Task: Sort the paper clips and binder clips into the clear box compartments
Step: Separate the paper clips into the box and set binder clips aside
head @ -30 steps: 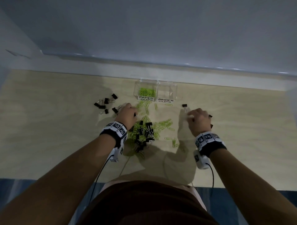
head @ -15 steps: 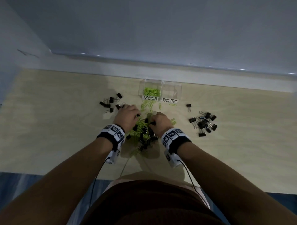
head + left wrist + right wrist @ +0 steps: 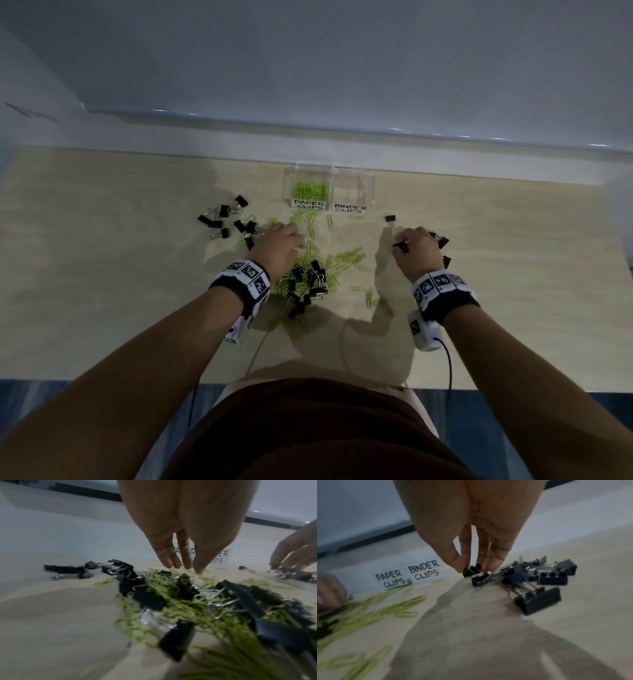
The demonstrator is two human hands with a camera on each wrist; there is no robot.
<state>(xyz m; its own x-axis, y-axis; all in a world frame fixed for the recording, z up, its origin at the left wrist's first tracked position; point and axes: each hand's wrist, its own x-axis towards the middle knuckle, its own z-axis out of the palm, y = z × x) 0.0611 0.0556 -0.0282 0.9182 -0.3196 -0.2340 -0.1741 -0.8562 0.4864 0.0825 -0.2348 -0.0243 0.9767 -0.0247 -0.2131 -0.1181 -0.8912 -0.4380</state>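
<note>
Two hands work over a pale wooden table [image 3: 102, 274] strewn with clips. At the far edge stands the clear box [image 3: 368, 186] with two compartments; the left one, labelled PAPER CLIPS, holds a heap of green paper clips [image 3: 310, 190], and the right one, labelled BINDER CLIPS, looks bare, though the glare on its walls makes that hard to be sure of.

Between the forearms lies a mixed pile [image 3: 308, 281] of green paper clips and black binder clips tangled together. The left hand [image 3: 279, 248] reaches down at the far left edge of this pile, fingers [image 3: 169, 559] nearly straight and close together, tips at the green clips; it has nothing in its grasp. To its left sits a loose group of black binder clips [image 3: 226, 219] on their own.

The right hand [image 3: 418, 251] is well to the right, over a second small heap of binder clips [image 3: 537, 580]. Its thumb and fingertips pinch one small black binder clip [image 3: 471, 570] at the near-left edge of that heap. One more black clip [image 3: 390, 219] lies alone just beyond the right hand, near the box.
</note>
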